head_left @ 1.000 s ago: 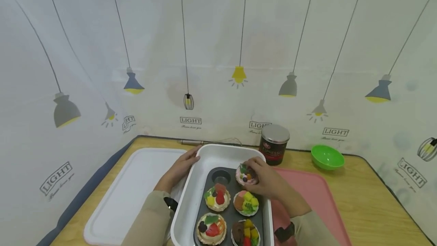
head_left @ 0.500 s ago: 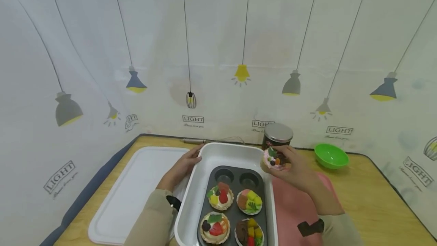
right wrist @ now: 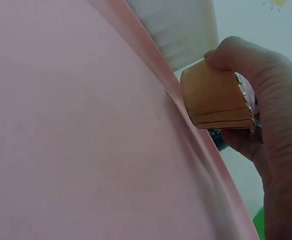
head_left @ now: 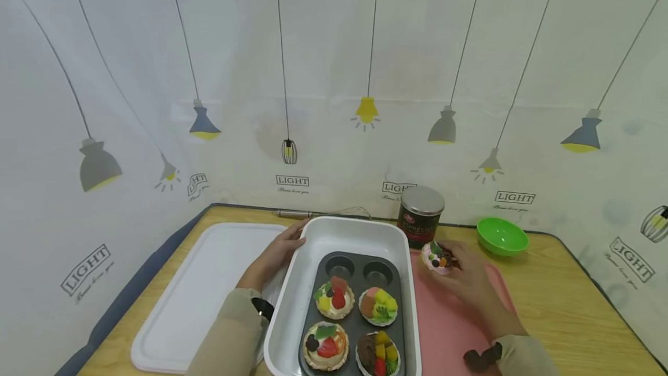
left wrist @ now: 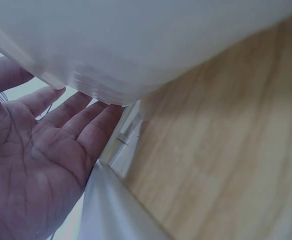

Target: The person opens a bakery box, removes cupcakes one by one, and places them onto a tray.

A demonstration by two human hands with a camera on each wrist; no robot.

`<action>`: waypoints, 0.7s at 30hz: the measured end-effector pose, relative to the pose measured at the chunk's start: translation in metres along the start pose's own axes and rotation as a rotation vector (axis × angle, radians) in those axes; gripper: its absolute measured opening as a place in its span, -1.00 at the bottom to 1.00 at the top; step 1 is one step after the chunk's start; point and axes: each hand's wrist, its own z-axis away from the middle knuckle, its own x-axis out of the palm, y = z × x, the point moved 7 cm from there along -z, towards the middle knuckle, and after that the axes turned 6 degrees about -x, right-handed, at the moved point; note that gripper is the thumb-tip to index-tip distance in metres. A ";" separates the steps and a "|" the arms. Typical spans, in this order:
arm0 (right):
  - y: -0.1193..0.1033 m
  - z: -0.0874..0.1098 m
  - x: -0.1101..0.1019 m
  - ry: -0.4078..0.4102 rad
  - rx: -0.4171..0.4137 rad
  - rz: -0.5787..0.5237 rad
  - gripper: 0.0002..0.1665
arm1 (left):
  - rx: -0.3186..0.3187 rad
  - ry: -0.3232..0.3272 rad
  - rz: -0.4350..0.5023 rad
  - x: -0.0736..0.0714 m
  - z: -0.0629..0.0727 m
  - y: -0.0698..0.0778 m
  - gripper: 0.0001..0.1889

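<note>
My right hand (head_left: 467, 280) pinches a cupcake (head_left: 436, 259) with pink cream, berries and a green leaf, just above the pink tray (head_left: 449, 329). In the right wrist view its tan wrapper (right wrist: 213, 95) is tilted sideways between thumb and fingers. My left hand (head_left: 276, 254) rests against the left side of a white tub (head_left: 284, 306). The left wrist view shows that palm (left wrist: 41, 155) uncurled, with fingertips at the tub's rim. Inside the tub lies a dark muffin pan (head_left: 351, 300) bearing several fruit-topped tarts; its two far cups are bare.
An espresso tin (head_left: 420, 216) stands behind the pink tray, with a green bowl (head_left: 502, 237) to its right. A white tray or lid (head_left: 203, 295) lies left of the tub. A whisk (head_left: 297, 213) lies along the back edge of the wooden table (head_left: 569, 306).
My right hand has lifted the pink-cream cupcake out of the pan's far right cup and carried it right, over the tub's rim, then lowered it. My left hand stays at the tub.
</note>
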 end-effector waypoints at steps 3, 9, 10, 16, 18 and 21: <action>-0.002 0.001 0.006 -0.039 -0.024 -0.004 -0.24 | -0.012 0.013 -0.001 -0.001 -0.001 -0.003 -0.38; 0.001 0.002 0.010 -0.071 0.013 0.010 -0.21 | -0.003 0.001 -0.008 -0.001 -0.001 -0.002 -0.37; 0.002 0.002 0.010 -0.080 0.016 0.021 -0.20 | -0.001 -0.001 -0.006 -0.001 -0.001 -0.002 -0.36; 0.006 0.002 0.013 -0.111 0.056 0.028 -0.14 | -0.010 0.007 -0.009 0.001 0.000 -0.001 -0.36; 0.006 0.002 0.013 -0.114 0.076 0.014 -0.11 | -0.008 0.007 -0.011 0.001 0.000 -0.001 -0.36; 0.005 0.002 0.014 -0.114 0.105 -0.009 -0.08 | -0.002 -0.001 -0.015 0.001 0.000 -0.001 -0.36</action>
